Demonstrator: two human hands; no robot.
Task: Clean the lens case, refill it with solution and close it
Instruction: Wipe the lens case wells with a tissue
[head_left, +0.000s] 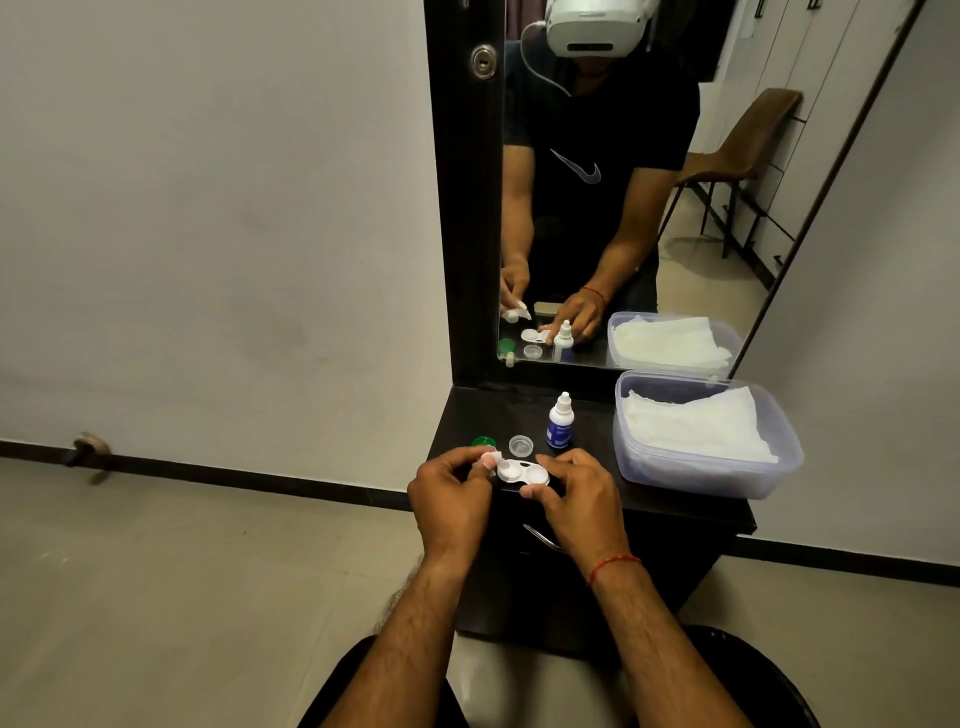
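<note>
Pinching a small white wad of tissue (492, 459) in the left hand (453, 498), thumb and fingertips closed tight on it, pressed right at the left well of the lens case (522, 473). Gripping the case's right end with the right hand (577, 501), thumb under the near rim and fingers over the far side, so closed on it too. Both wells open, no caps on. Held low over the front edge of the black dresser top (670, 498), roughly mid-width; can't tell if actually touching the surface or hovering just off it.

Just behind the case: clear cap (521, 445) lying open side up, and left of that a green cap (483, 442), half hidden behind the left fingers, near the top's left edge. Solution bottle (560, 422) standing upright right of the clear cap, white with a blue label, nozzle cap on. Over on the right side of the top, a clear plastic tub (696, 475) with folded white tissues (693, 423) inside, lid off, well apart from the hands.

Mirror (649, 208) along the back edge, showing the same setup doubled. Red thread (613, 564) round the right wrist.
</note>
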